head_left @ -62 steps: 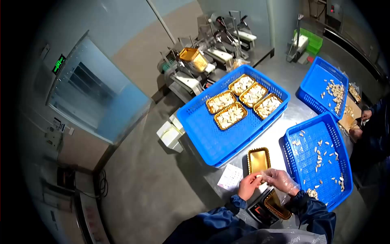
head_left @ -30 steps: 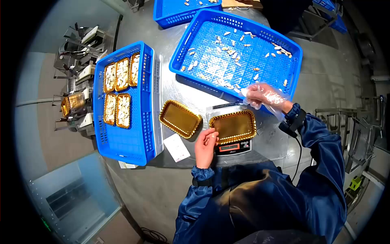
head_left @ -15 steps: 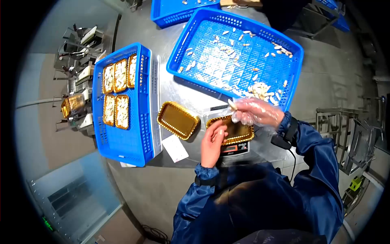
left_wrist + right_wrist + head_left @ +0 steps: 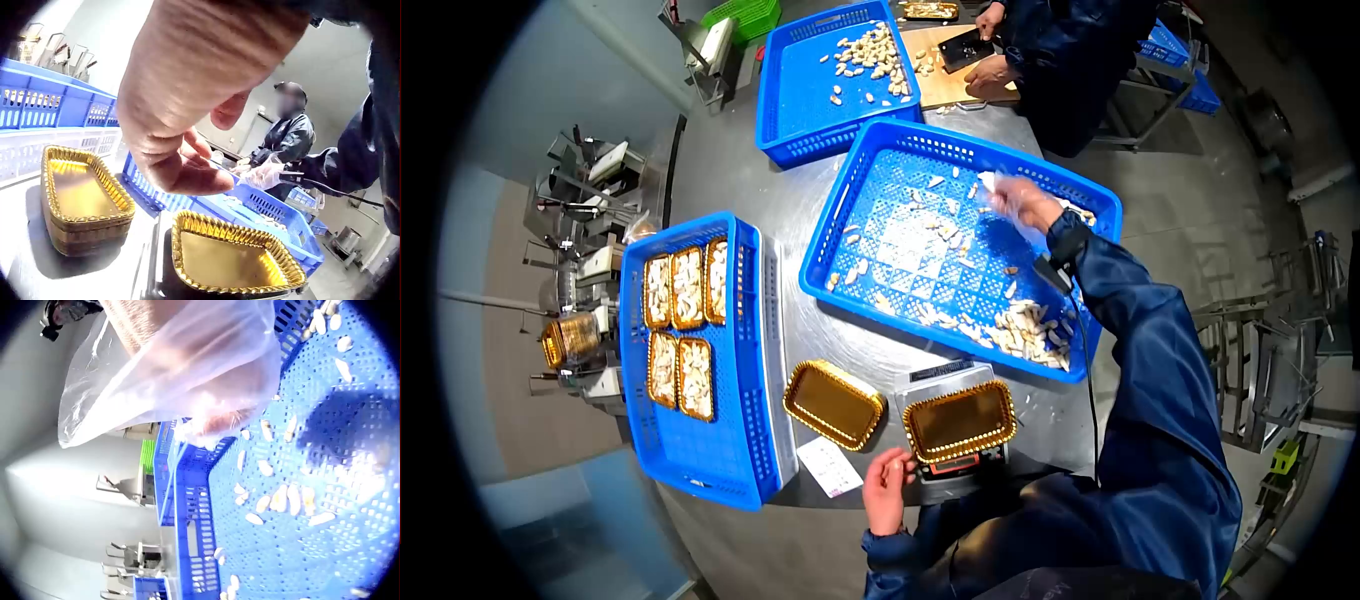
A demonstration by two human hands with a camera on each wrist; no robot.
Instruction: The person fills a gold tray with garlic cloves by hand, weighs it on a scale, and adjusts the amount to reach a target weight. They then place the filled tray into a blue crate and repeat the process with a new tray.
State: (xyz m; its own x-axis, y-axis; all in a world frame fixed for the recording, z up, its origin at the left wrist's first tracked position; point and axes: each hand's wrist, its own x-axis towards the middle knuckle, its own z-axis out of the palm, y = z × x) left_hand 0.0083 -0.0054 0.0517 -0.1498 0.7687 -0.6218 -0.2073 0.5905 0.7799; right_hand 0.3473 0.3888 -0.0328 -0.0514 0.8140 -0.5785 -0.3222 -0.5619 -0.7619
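Observation:
My right hand [image 4: 1025, 203], in a loose clear plastic glove, is over the far side of the large blue crate [image 4: 825, 235]. Its fingers are bent around a small white piece [image 4: 988, 180]; glare blurs the fingertips in the right wrist view. Short pale food pieces [image 4: 1027, 330] lie scattered and heaped inside that crate. Bare and loosely curled, my left hand [image 4: 887, 490] is beside a gold tray [image 4: 960, 420] and holds nothing. That tray sits on a digital scale [image 4: 945, 372]. Left of it, more gold trays [image 4: 87, 200] stand nested in a stack.
At left, a blue crate [image 4: 745, 400] bears several filled gold trays [image 4: 690, 285]. A printed paper [image 4: 830, 468] lies near the tray stack. Farther back are another blue crate [image 4: 775, 100] and a person [image 4: 1075, 60] working at a wooden board [image 4: 930, 85].
My right hand has moved from over the scale's tray to the crate's far side. The left hand has drawn back from over that tray to its near left corner. The head view has shifted.

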